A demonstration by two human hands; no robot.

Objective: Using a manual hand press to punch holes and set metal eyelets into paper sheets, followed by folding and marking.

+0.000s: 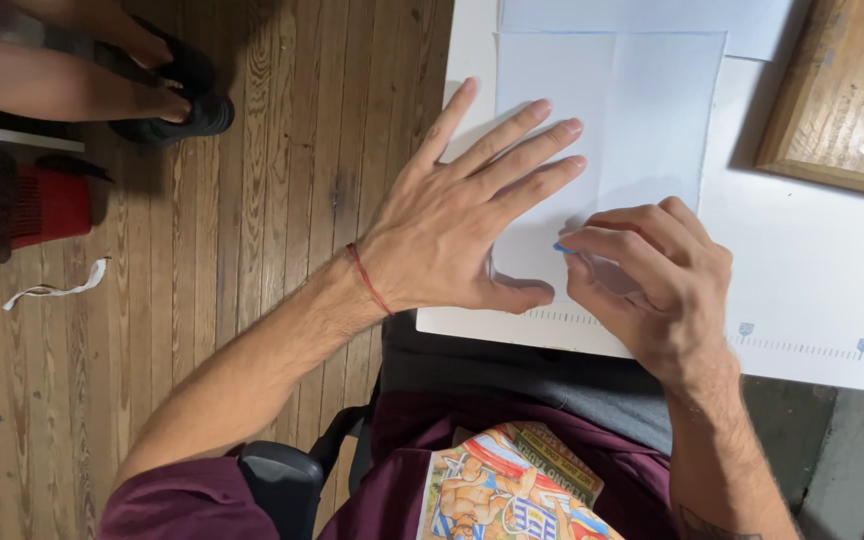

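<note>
A pale blue square sheet of paper (pixel 642 110) lies on a white board (pixel 802 260), with a vertical crease down its middle. My left hand (pixel 462 215) rests flat on the sheet's left half, fingers spread, a red thread around the wrist. My right hand (pixel 652 270) is curled at the sheet's lower edge. Its fingertips pinch a folded bit of the paper, where a brighter blue edge (pixel 562 247) shows. The lower part of the sheet is hidden under both hands.
A wooden frame (pixel 842 100) lies on the board at the upper right. Another pale sheet (pixel 642 18) sits above the first. Another person's feet in black sandals (pixel 172 95) stand on the wooden floor at the upper left, near a red object (pixel 47 205).
</note>
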